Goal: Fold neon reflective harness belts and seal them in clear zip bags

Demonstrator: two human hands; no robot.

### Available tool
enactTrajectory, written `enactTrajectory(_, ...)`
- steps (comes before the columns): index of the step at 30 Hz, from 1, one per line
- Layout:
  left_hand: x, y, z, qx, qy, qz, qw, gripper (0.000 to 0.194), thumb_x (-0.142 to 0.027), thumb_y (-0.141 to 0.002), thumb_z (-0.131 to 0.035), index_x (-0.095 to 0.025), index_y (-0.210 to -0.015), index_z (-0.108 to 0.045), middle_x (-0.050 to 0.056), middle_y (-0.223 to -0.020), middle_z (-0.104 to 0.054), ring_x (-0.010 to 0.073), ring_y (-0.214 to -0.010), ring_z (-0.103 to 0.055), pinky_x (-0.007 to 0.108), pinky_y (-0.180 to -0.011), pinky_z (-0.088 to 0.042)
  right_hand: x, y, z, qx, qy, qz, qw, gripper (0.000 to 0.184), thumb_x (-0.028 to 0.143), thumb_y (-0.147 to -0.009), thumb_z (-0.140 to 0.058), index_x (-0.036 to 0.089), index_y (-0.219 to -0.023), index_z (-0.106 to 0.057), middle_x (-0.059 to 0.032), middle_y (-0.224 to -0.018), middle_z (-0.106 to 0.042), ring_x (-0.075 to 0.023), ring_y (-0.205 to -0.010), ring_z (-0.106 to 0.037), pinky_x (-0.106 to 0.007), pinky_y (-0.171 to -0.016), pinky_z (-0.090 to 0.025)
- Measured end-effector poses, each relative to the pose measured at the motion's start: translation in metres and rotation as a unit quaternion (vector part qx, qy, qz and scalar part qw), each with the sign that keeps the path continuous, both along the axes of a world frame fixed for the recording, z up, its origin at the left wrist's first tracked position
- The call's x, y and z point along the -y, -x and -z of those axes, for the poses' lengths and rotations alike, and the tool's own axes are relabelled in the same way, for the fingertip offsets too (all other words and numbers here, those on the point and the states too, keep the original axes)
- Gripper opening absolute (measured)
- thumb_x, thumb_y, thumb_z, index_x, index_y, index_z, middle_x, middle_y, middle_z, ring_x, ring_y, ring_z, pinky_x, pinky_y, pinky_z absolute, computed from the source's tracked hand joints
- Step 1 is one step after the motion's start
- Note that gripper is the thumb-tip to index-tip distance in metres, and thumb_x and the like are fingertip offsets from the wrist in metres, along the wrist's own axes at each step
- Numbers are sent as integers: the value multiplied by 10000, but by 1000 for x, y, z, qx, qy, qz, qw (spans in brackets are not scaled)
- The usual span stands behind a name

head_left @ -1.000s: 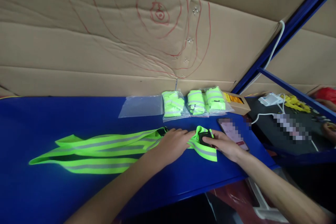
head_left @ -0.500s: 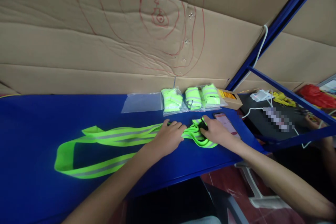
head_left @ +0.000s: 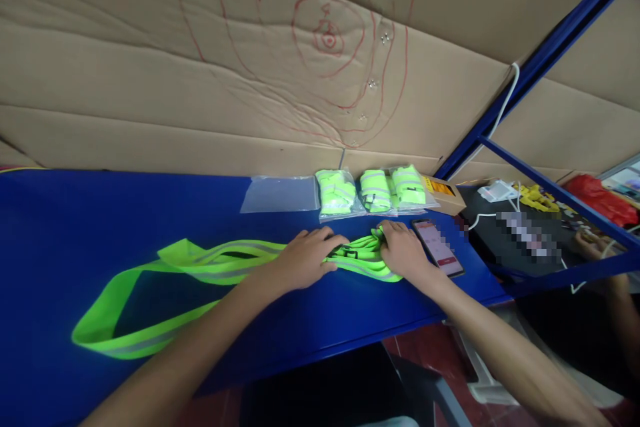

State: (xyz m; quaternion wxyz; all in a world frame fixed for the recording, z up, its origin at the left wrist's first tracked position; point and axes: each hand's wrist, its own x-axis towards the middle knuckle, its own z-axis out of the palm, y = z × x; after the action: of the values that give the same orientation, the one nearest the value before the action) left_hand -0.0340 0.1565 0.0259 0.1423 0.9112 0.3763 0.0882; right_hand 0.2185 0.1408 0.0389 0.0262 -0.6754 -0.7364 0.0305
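A neon-green reflective strap (head_left: 225,273) with a grey stripe lies on the blue table, its loose loop stretching to the left. My left hand (head_left: 307,257) is closed on the strap near its middle. At the strap's right end, my right hand (head_left: 401,248) grips the gathered bands. Between both hands the bands run bunched together, with a small black buckle (head_left: 351,254) showing on top. The fingertips of both hands are partly hidden. Right beside my right hand lies a phone (head_left: 439,247) with its screen lit.
Along the back stand clear bags of folded green straps (head_left: 336,192), an empty clear bag (head_left: 280,194) and a small cardboard box (head_left: 445,196). Cardboard (head_left: 225,80) walls the rear. Beyond a blue frame bar (head_left: 555,190), another person's hand (head_left: 593,242) is at a black table.
My left hand has slid slightly left along the strap, and the loop's far end has shifted left. The buckle now shows between my hands. The camera view has turned a little.
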Motion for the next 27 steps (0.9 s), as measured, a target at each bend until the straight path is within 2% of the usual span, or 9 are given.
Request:
enactTrajectory(3,1,1,0,14,1,-20,1000,347,-228,-1007,-562,-234,-1350,-508,86,-1299,-664,270,-1151,-648,423,-974,-435,-1,2,14,-38,-13,-38,998,681,-10,-787,-442,98,-1457,-502,-153,-1546,-526,-258,-1402,-515,-384,-1138,-410)
enactTrajectory(5,4,0,-1,22,3,-22,1000,245,-208,-1017,-538,-225,-1261,-534,66,-1247,-686,258,-1138,-647,408,-963,-427,-1,3,20,-61,-17,-59,996,712,-9,-795,-453,127,-1493,-487,-114,-1583,-497,-235,-1466,-445,-381,-1180,-372)
enactTrajectory(10,7,1,-5,27,14,-30,999,169,-162,-1021,-491,-252,-1150,-553,21,-1156,-687,241,-1106,-637,401,-944,-410,-5,-4,28,-117,-29,-56,991,447,279,-1029,-415,208,-1432,-595,-73,-1478,-617,-242,-1403,-527,-443,-1158,-407)
enactTrajectory(13,9,1,-5,15,18,-36,999,187,-157,-1016,-480,-242,-1163,-558,40,-1139,-672,264,-1074,-634,427,-925,-408,-7,-6,33,-139,-32,-48,989,481,328,-1087,-275,251,-1385,-644,-44,-1468,-629,-204,-1401,-537,-419,-1159,-410)
enactTrajectory(16,15,-1,-2,-12,-17,-15,1000,214,-167,-1014,-471,-216,-1203,-557,78,-1272,-630,273,-1092,-622,432,-914,-406,-5,-3,40,-142,-47,-23,989,442,344,-1072,-352,223,-1375,-650,-78,-1511,-585,-214,-1423,-510,-409,-1178,-385)
enactTrajectory(18,18,-2,2,-23,-55,-3,998,237,-254,-1024,-494,-203,-1251,-542,95,-1342,-607,285,-1116,-616,443,-926,-400,-1,1,41,-134,-63,7,989,484,397,-1046,-439,159,-1443,-582,-147,-1547,-532,-286,-1447,-468,-473,-1183,-360)
enactTrajectory(22,20,-5,6,-34,-82,2,996,377,-509,-1050,-448,-214,-1263,-550,75,-1194,-672,296,-1055,-633,457,-909,-403,7,8,29,-85,-36,97,991,674,551,-994,-525,68,-1465,-505,-262,-1458,-551,-434,-1340,-519,-573,-1054,-417)
enactTrajectory(24,18,-6,4,-51,-83,-9,995,313,-432,-1083,-384,-226,-1225,-572,64,-1131,-683,287,-1028,-644,449,-886,-411,8,10,22,-73,0,122,990,592,583,-988,-527,119,-1350,-585,-220,-1326,-638,-393,-1189,-632,-488,-930,-487)
enactTrajectory(27,17,-8,-4,-95,-78,-45,991,246,-237,-1071,-379,-216,-1177,-600,71,-1050,-690,293,-969,-667,447,-846,-437,7,11,18,-90,27,129,987,521,639,-960,-550,186,-1211,-614,-130,-1165,-711,-311,-1006,-707,-371,-772,-494)
